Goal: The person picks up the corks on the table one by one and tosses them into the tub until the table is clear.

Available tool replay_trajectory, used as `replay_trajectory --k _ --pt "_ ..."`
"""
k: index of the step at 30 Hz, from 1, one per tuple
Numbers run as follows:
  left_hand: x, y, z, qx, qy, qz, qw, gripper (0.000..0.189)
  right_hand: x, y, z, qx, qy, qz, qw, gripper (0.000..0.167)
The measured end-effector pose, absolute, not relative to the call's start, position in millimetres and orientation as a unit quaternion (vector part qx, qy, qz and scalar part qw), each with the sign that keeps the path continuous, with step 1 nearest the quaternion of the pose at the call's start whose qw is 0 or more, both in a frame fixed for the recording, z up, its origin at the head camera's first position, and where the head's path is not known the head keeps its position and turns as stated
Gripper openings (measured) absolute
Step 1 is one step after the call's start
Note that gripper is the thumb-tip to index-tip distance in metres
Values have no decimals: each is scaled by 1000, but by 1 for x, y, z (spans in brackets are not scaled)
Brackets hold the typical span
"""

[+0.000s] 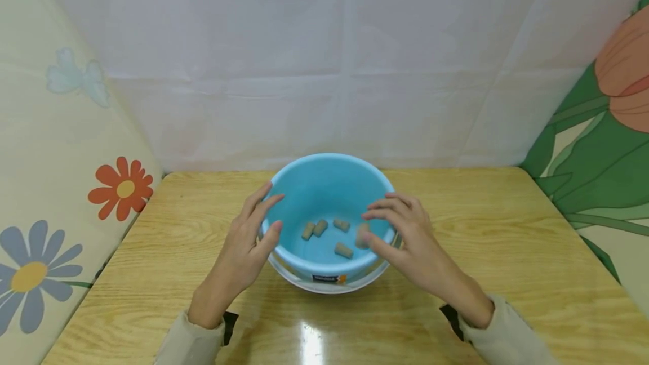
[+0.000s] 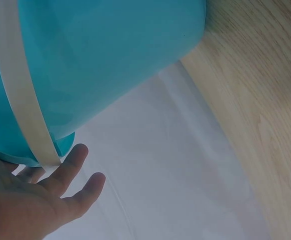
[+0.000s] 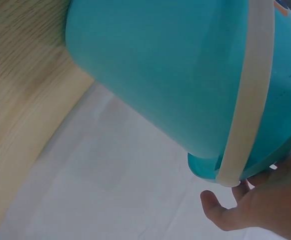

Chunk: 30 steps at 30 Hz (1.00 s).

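A light-blue bucket [image 1: 329, 170] stands upright on the table, its white handle [image 2: 20, 90] lowered against the front. Several short brown cork-like cylinders [image 1: 343, 250] lie on the bucket's floor. My left hand [image 1: 245, 235] is at the left rim, fingers spread and thumb over the opening, holding nothing visible. Over the right rim, my right hand [image 1: 410, 235] has its fingers loosely bent and thumb apart. Just beyond that thumb tip is a blurred brown piece [image 1: 362, 236], which no finger visibly pinches. The wrist views show fingers close beneath the rim and handle ends; contact is unclear.
The wood-grain table [image 1: 497, 241] extends to both sides of the bucket. A pale cloth backdrop [image 1: 324, 72] hangs behind it. Panels with printed flowers [image 1: 30, 277] flank the table left and right.
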<state>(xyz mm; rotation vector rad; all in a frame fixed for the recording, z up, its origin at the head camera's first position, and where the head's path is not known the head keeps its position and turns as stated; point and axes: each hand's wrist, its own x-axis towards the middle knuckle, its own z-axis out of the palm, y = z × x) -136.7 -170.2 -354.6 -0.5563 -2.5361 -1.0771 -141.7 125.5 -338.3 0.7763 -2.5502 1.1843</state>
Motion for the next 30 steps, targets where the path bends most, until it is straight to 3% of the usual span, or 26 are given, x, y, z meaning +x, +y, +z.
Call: replay_trajectory --k 30 --pt "-133 -174 -352 -195 -905 -341 164 48 -140 132 -342 275 -883 354 142 29"
